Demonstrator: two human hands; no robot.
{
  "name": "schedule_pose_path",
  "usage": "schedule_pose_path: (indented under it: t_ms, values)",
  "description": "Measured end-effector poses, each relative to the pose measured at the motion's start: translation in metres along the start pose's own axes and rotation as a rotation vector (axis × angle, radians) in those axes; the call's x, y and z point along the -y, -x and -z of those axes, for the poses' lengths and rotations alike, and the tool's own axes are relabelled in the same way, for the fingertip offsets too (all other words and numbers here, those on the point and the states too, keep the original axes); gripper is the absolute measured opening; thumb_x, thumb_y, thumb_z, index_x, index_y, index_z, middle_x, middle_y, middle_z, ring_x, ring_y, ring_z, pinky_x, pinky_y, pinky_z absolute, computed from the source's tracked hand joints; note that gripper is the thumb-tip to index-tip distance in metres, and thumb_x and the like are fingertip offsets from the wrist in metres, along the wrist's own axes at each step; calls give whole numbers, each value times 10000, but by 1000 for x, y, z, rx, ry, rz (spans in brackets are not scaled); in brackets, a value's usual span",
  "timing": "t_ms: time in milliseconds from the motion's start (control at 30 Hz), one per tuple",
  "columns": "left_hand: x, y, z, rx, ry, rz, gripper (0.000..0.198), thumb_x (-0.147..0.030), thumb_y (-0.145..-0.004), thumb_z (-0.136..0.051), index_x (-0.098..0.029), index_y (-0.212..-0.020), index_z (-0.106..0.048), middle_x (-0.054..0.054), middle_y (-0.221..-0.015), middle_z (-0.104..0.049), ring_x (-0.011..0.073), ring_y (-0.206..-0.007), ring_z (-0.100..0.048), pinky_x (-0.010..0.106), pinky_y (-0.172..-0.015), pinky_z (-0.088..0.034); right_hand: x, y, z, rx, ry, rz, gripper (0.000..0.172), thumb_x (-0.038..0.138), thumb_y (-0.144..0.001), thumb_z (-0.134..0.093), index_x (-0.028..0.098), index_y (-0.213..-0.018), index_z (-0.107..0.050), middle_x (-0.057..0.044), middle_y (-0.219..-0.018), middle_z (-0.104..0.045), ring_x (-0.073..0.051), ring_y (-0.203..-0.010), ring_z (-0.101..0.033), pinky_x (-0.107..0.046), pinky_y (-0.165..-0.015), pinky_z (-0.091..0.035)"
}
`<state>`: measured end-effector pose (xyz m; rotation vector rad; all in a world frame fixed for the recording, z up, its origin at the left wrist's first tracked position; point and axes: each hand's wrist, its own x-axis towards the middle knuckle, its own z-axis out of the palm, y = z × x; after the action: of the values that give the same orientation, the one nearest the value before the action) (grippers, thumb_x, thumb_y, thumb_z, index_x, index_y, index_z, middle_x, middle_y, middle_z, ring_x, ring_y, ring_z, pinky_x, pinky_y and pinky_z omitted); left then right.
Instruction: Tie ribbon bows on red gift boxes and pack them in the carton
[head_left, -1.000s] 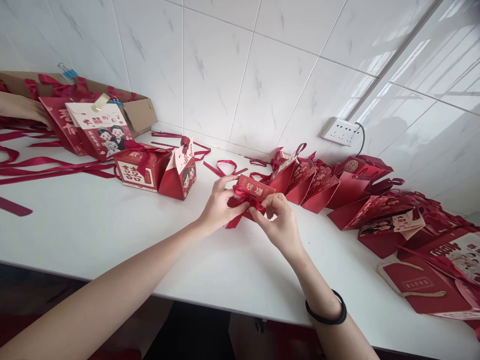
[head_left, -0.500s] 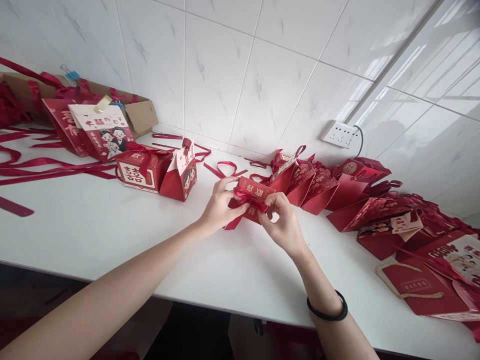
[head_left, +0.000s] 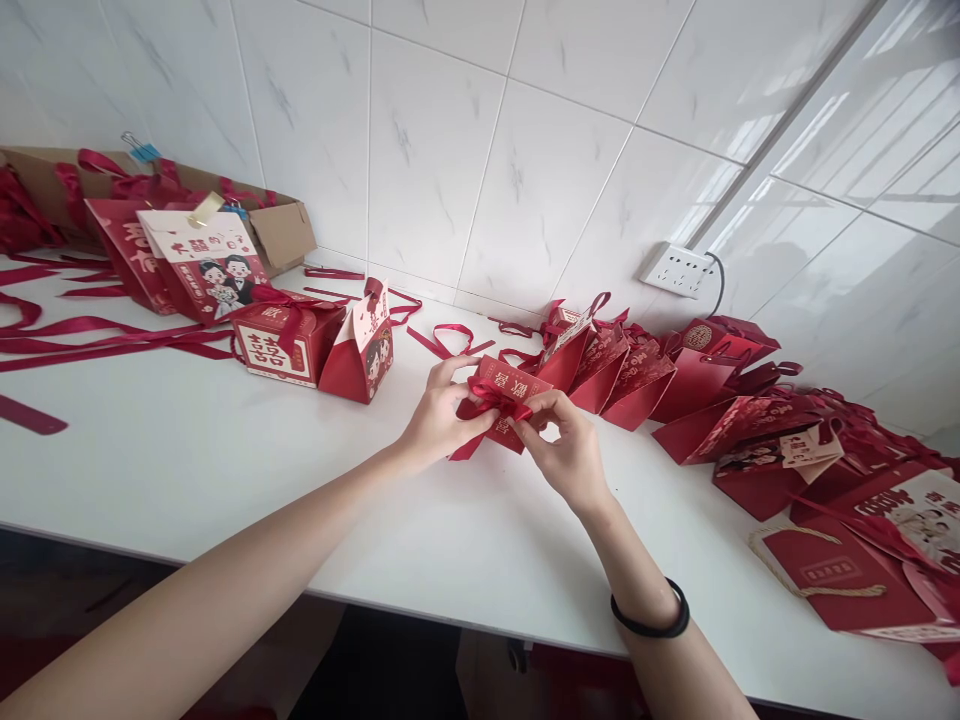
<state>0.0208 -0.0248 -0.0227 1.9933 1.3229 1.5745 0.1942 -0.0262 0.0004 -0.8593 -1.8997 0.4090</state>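
Note:
A small red gift box (head_left: 519,379) with gold characters sits on the white table in front of me. Across its top lies a red ribbon bow (head_left: 496,396). My left hand (head_left: 444,418) pinches the left side of the bow between thumb and fingers. On the other side, my right hand (head_left: 564,440) pinches the bow's right loop. A ribbon tail (head_left: 466,449) hangs over the box's near left side. The fingers partly hide the box.
To the left stand a tied red box (head_left: 279,340) and a triangular box (head_left: 356,355). A cardboard carton (head_left: 283,236) and loose ribbons (head_left: 112,335) lie farther left. Several red boxes (head_left: 637,385) line the right side. A power strip (head_left: 679,270) is by the wall.
My right hand has shifted slightly left, its fingertips closer to the middle of the bow. My left hand has stayed almost where it was.

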Motion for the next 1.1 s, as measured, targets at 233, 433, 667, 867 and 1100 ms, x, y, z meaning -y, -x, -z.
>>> schedule_pose_path:
  t_ms: [233, 433, 667, 867, 1100]
  values:
    - [1, 0, 0, 4, 13, 7, 49, -257, -737, -659, -212, -754, -651, 46, -1289, -501, 257, -1262, -411, 462, -1068, -389, 2, 0, 2, 47, 119, 104, 170, 155, -823, -527, 236, -969, -558, -19, -871, -623, -117, -627, -535, -281, -593, -492]
    - [2, 0, 0, -3, 5, 19, 42, -248, -730, -664, -211, -748, -657, 45, -1289, -503, 257, -1262, -410, 459, -1065, -393, 6, 0, 5, 121, -47, -49, 108, 296, -817, -602, 216, -889, -602, -9, -784, -661, -136, -623, -608, -290, -609, -524]
    - [2, 0, -1, 12, 3, -18, 60, -266, -724, -676, -212, -732, -651, 44, -1281, -499, 246, -1257, -411, 429, -1073, -393, 4, -2, 11, 102, 21, 7, 94, 293, -844, -558, 207, -841, -595, -6, -742, -645, -117, -578, -545, -272, -559, -485]
    - [2, 1, -2, 21, 16, -8, 108, -299, -730, -671, -209, -687, -629, 39, -1286, -491, 255, -1265, -401, 435, -1085, -378, 0, -2, 12, 98, 191, 173, 139, 188, -815, -552, 228, -948, -563, -30, -870, -652, -155, -691, -568, -317, -631, -492]
    - [2, -1, -1, -4, 29, -3, 114, -287, -724, -673, -196, -685, -618, 50, -1285, -490, 258, -1262, -403, 434, -1086, -372, -1, -1, 4, -44, 158, 103, 146, 158, -832, -517, 224, -957, -548, -26, -872, -626, -146, -701, -553, -300, -636, -497]
